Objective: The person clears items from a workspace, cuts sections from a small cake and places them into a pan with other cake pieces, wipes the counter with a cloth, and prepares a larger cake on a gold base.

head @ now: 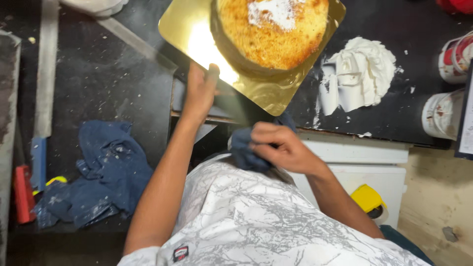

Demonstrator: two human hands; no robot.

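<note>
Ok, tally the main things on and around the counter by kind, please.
Gold cake board: 1
Round cake: 1
Blue cloths: 2, one on the counter, one in the right hand
Cream mound: 1
Tubs: 2
Total: 7

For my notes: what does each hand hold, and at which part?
Left hand holds the gold board at its edge; right hand grips a bunched blue cloth.

Round golden-brown cake (272, 34) with white dusting, on tilted gold square board (194, 34), crumpled blue cloth (245, 148)
</note>
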